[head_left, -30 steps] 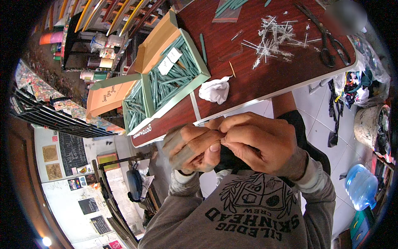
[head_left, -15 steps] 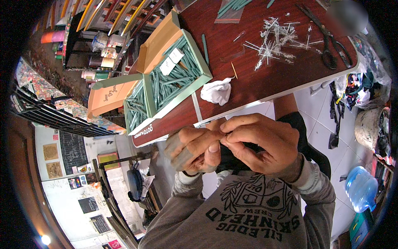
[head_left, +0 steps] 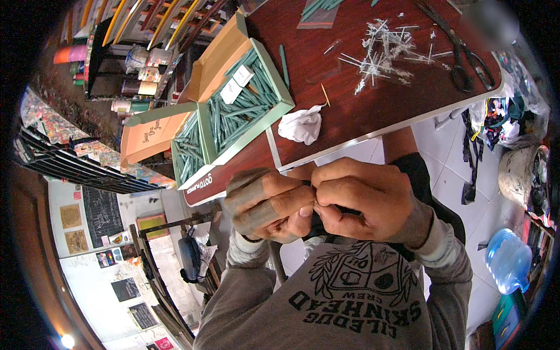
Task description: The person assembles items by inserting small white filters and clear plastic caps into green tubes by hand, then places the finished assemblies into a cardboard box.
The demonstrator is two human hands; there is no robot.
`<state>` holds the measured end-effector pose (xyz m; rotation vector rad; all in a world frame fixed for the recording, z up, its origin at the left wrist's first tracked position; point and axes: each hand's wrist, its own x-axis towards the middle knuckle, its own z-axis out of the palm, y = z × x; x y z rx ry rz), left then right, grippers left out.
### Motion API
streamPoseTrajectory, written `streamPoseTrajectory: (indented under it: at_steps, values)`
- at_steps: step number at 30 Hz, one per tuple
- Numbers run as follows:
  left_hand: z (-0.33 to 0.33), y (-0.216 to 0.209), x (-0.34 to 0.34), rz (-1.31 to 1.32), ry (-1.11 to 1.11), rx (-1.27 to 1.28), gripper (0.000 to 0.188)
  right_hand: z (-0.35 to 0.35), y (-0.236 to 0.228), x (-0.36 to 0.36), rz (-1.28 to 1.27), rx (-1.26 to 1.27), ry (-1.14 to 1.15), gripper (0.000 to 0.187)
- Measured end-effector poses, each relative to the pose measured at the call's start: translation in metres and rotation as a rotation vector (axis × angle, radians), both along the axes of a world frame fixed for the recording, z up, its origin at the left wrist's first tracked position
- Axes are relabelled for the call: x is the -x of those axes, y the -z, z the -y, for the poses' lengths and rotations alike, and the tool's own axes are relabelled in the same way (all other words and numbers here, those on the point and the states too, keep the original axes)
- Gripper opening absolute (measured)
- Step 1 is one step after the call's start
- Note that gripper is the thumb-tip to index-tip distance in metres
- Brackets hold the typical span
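Note:
Above my lap, just off the table's near edge, both hands meet at the fingertips. My left hand [head_left: 267, 205] is closed, its fingers curled and the thumb pressed to the index finger. My right hand [head_left: 367, 201] pinches against it, fingers bent and close together. Whatever lies between the fingertips is too small or hidden to make out. Nearest to them on the table sits a crumpled white cloth [head_left: 300, 125], with a thin wooden stick [head_left: 325, 95] beside it. Left of that, two open green boxes [head_left: 252, 131] are filled with dark green pointed sticks [head_left: 233, 119].
On the dark red table [head_left: 350, 116] lie a pile of thin clear-white strips [head_left: 382, 55], black scissors [head_left: 466, 64] and a plastic bag with green sticks [head_left: 318, 14]. Shelves with jars stand left. A blue water bottle [head_left: 508, 261] and a stained bucket [head_left: 522, 178] are on the right.
My right hand's fingers have curled in tighter, and my left hand has shifted slightly left. The fingertips stay together. The table scene has moved slightly in view.

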<state>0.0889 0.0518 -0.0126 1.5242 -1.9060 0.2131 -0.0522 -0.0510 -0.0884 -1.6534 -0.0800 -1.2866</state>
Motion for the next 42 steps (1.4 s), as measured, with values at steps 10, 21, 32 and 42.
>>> streamPoseTrajectory:
  at_steps: [10,21,32,42]
  values:
    - [0.009,0.000,0.001,0.095,-0.042,0.089,0.007,0.003,0.001,-0.024,0.222,0.316,0.449,0.024]
    - [-0.017,0.013,-0.006,-0.090,-0.300,0.183,0.029,-0.011,-0.017,-0.036,0.090,0.207,0.432,0.033]
    - [-0.035,0.010,-0.023,-0.016,-0.297,0.246,0.025,-0.020,-0.013,-0.046,0.001,0.202,0.326,0.032]
    - [-0.040,0.006,-0.034,0.086,-0.236,0.254,0.019,-0.030,-0.023,-0.051,-0.027,0.173,0.332,0.030]
